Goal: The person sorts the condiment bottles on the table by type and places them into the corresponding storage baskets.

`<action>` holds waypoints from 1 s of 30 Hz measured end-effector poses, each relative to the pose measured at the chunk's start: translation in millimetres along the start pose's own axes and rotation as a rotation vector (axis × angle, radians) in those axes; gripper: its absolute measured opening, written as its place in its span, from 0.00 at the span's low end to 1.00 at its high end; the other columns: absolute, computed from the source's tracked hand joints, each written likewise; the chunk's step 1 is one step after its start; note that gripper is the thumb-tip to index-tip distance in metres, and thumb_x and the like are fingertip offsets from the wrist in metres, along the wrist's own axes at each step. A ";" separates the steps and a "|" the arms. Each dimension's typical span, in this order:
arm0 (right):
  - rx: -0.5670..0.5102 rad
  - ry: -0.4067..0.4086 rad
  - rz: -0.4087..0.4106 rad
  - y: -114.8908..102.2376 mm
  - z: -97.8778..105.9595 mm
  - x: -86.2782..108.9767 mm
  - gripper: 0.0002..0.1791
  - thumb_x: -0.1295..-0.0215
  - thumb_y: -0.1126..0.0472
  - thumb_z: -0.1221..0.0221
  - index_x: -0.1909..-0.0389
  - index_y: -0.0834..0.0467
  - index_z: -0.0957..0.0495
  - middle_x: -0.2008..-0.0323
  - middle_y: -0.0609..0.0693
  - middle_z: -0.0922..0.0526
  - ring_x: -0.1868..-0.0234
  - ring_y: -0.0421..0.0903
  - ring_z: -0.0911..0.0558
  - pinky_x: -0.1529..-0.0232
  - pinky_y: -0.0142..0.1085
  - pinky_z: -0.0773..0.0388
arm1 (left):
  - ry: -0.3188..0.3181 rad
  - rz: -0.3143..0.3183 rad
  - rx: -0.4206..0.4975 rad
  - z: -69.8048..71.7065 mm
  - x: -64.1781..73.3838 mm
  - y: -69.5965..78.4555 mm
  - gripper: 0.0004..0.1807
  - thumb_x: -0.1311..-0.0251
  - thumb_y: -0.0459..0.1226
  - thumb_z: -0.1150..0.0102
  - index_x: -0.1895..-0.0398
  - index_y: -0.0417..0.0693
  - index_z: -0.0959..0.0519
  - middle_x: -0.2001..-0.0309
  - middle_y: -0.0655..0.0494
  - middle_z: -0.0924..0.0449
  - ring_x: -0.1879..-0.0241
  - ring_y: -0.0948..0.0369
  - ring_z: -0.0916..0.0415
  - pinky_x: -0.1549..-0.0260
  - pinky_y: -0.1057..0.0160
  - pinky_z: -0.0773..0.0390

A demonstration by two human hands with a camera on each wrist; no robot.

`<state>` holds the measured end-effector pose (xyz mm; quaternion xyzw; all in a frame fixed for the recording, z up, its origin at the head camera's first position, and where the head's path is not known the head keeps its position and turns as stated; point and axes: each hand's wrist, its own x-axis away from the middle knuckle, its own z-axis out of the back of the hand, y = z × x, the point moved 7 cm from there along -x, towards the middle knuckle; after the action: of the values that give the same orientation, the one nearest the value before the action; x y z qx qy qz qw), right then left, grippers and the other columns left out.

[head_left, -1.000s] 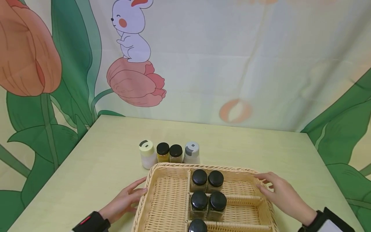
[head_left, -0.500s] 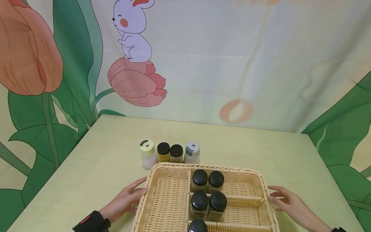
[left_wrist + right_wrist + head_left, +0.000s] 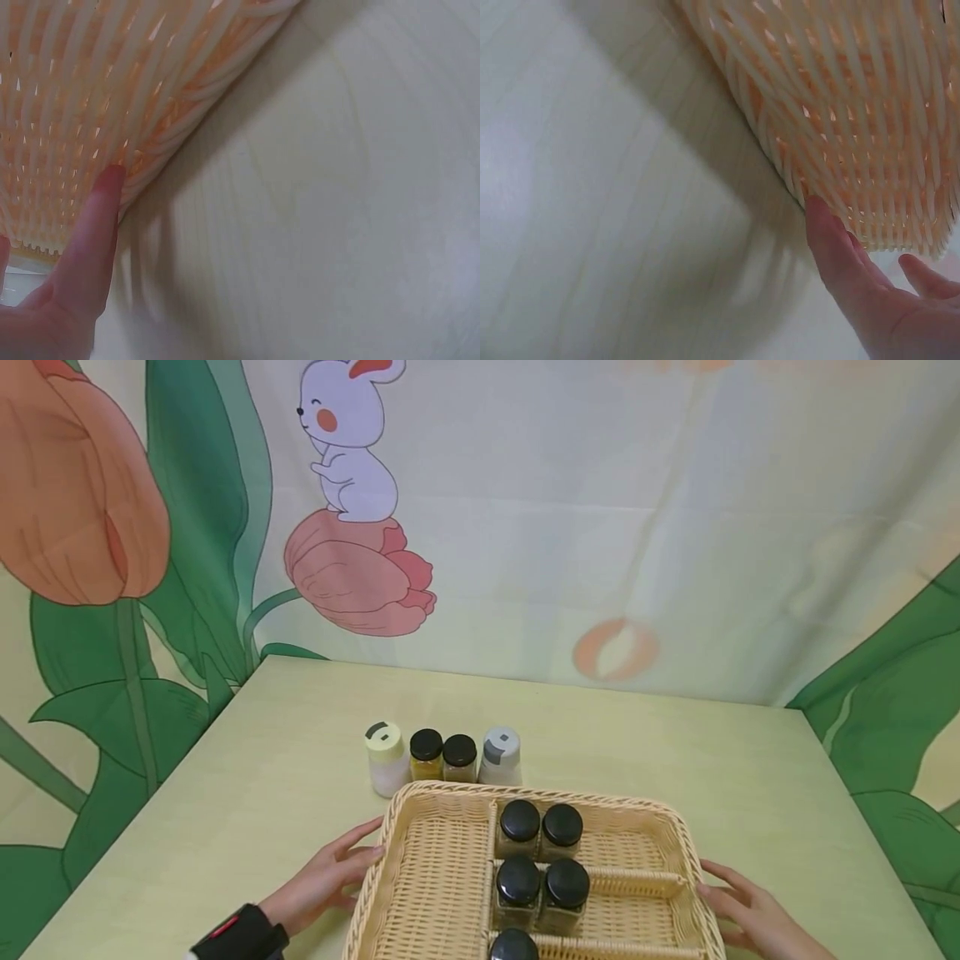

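Note:
A woven wicker basket with dividers sits at the near edge of the view, its front part cut off. My left hand rests against its left side, fingers fairly straight; the left wrist view shows a fingertip touching the weave low on the wall. On the opposite side, my right hand touches the right wall with extended fingers, seen too beside the weave in the right wrist view. Inside the basket, several black-lidded glass jars, such as this jar, stand in the middle and right compartments.
Behind the basket stand a yellow-capped shaker, two small black-lidded jars, one a yellow-filled jar, and a grey-capped shaker. A printed curtain hangs at the back edge of the pale table.
My right hand has moved from the basket's back right corner down along its right side, toward me. The left hand has stayed against the left side; the basket looks unmoved.

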<state>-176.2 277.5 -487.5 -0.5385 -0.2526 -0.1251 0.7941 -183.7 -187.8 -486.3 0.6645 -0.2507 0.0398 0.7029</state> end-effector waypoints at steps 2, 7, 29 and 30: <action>-0.028 -0.037 0.007 2.0 -2.5 0.1 0.40 0.38 0.41 0.54 0.37 0.65 0.55 0.48 0.74 0.35 0.57 0.61 0.25 0.61 0.54 0.24 | 0.000 0.003 -0.007 0.1 0.2 -0.5 0.36 0.41 0.51 0.53 0.34 0.49 0.54 0.44 0.34 0.37 0.53 0.48 0.29 0.63 0.44 0.23; -0.110 -0.120 0.016 5.3 -9.1 0.4 0.41 0.37 0.43 0.55 0.36 0.64 0.61 0.45 0.77 0.42 0.55 0.64 0.27 0.60 0.56 0.25 | 0.008 0.010 -0.014 0.9 0.4 -1.3 0.36 0.40 0.52 0.54 0.34 0.49 0.54 0.44 0.34 0.37 0.52 0.48 0.30 0.62 0.43 0.25; -0.221 -0.029 -0.057 20.2 -15.5 0.1 0.45 0.42 0.39 0.51 0.35 0.62 0.60 0.43 0.76 0.43 0.59 0.62 0.24 0.64 0.53 0.23 | 0.080 -0.062 -0.374 13.9 -2.1 26.9 0.32 0.46 0.49 0.45 0.42 0.40 0.38 0.57 0.43 0.25 0.65 0.54 0.25 0.72 0.50 0.20; -0.221 -0.018 -0.065 21.5 -15.1 -0.1 0.46 0.43 0.38 0.51 0.35 0.61 0.59 0.43 0.76 0.42 0.60 0.61 0.23 0.64 0.53 0.23 | 0.086 -0.059 -0.391 15.3 -2.9 28.7 0.31 0.46 0.49 0.45 0.43 0.40 0.37 0.57 0.43 0.25 0.65 0.54 0.25 0.72 0.51 0.20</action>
<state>-162.1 272.0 -509.0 -0.6153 -0.2619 -0.1727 0.7232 -202.0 -198.3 -461.4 0.5201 -0.2039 -0.0019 0.8294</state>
